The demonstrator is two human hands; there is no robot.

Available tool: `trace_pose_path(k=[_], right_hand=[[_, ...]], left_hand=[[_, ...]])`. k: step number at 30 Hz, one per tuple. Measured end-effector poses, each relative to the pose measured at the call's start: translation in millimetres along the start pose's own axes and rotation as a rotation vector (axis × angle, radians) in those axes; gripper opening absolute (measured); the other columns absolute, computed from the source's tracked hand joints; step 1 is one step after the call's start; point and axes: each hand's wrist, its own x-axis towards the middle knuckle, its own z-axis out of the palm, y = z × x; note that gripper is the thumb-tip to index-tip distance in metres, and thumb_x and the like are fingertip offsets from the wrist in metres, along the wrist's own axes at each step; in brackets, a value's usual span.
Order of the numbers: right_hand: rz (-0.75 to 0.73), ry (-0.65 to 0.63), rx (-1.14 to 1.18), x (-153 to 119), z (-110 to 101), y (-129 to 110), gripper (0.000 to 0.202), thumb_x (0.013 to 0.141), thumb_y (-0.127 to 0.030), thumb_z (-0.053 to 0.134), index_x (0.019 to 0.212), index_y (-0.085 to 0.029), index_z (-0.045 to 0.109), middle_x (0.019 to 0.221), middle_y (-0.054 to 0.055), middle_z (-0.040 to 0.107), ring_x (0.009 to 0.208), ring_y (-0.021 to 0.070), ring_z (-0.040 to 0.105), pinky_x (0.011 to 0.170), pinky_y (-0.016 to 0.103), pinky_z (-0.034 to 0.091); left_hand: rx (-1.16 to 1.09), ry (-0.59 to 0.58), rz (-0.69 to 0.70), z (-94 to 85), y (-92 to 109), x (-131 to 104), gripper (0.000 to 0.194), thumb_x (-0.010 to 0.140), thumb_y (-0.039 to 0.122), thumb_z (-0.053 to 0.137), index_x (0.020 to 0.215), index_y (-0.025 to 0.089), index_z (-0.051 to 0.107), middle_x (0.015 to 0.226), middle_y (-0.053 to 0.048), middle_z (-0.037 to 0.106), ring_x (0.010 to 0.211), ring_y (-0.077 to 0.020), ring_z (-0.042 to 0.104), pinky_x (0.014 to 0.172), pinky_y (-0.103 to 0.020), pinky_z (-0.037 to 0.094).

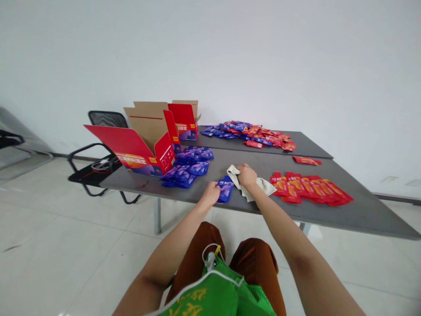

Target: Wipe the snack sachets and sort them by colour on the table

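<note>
My left hand (211,193) is closed on the left edge of a blue pouch (225,189) at the table's near edge. Just right of it, my right hand (246,174) grips a cream cloth (263,186), which lies partly bunched on the tabletop. Blue pouches (184,174) are stacked in overlapping piles to the left of my left hand. On the right, red pouches (309,188) lie fanned in an overlapping row, close to the cloth's right end.
Open red cartons (141,151) stand at the left of the dark table (226,153). A mixed heap of blue and red pouches (250,131) lies at the back. One red pouch (306,160) sits apart at right. A black chair (95,164) stands behind the table's left end.
</note>
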Motion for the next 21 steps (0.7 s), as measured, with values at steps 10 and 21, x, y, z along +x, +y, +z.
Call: trace_pose_path(k=[10,21], right_hand=[[0.072,0.022,0.036,-3,1,4,0.042,0.09,-0.017,0.042,0.123,-0.034,0.062,0.109,0.007,0.061,0.092,0.0164,0.061,0.075,0.022,0.042],[0.131,0.06,0.051,-7,1,7,0.04,0.086,-0.019,0.047,0.118,-0.034,0.065,0.105,0.006,0.061,0.088,0.0166,0.062,0.071,0.022,0.042]], left_hand=[[1.08,0.612,0.125,-126.5,76,1,0.046,0.091,0.036,0.034,0.116,0.004,0.055,0.107,-0.027,0.065,0.103,-0.0355,0.062,0.084,-0.046,0.047],[1.548,0.319,0.074,-156.7,90,64,0.047,0.085,0.039,0.043,0.112,0.009,0.067,0.118,-0.023,0.063,0.11,-0.0356,0.059,0.088,-0.044,0.048]])
